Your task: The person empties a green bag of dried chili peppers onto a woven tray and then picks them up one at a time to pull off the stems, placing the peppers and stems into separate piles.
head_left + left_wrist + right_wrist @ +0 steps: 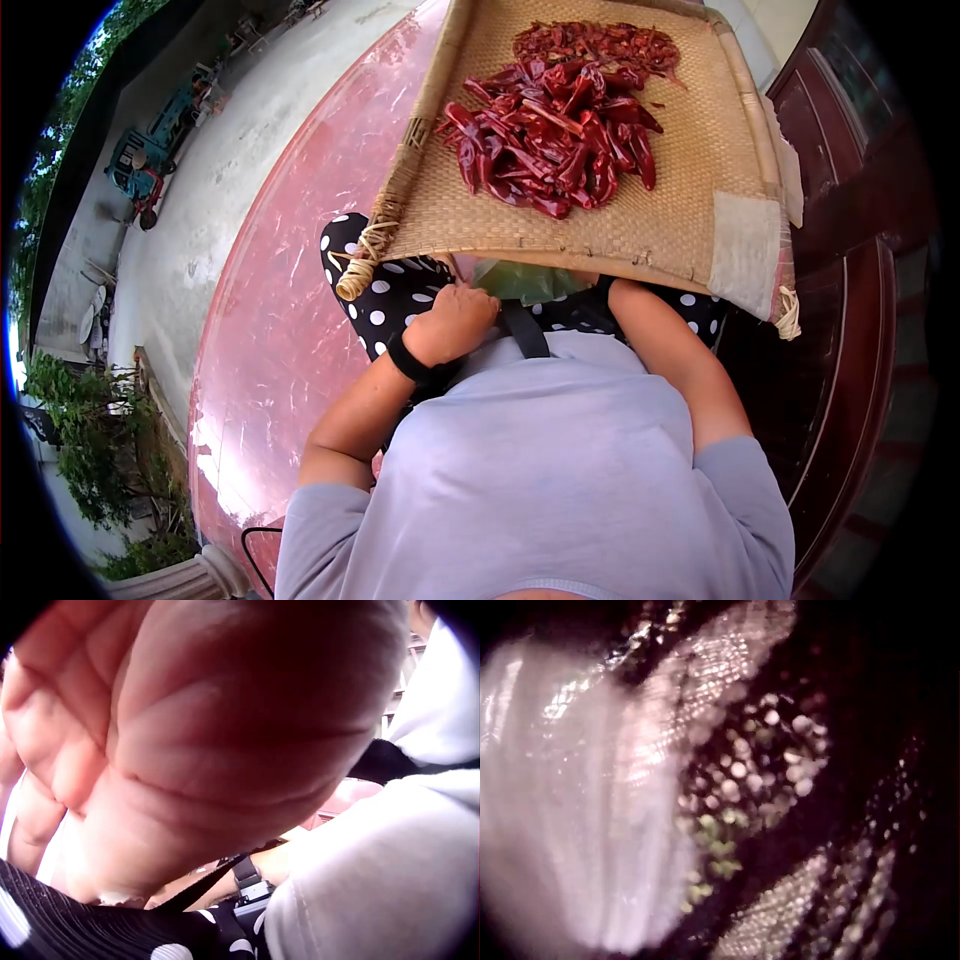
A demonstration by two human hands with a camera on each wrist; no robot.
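My left hand (455,320) is curled at the near left edge of a green translucent plastic bag (530,282), gripping its edge above my lap. The left wrist view is filled by that hand's palm (225,727), with its fingers bent at the left side. My right forearm (670,360) reaches forward beneath the woven tray (560,238), and the tray hides most of the right hand. Blurred pale, glossy material (592,810) and dark mesh-like textures fill the right wrist view; I cannot tell how the right fingers lie.
Dried red chillies (560,140) are heaped on the tray, with smaller broken pieces (600,45) behind them. The tray's rolled rim (410,150) overhangs dotted trousers (375,300). To the left lies a red plastic-covered surface (300,270); dark red wooden panels (850,330) stand at right.
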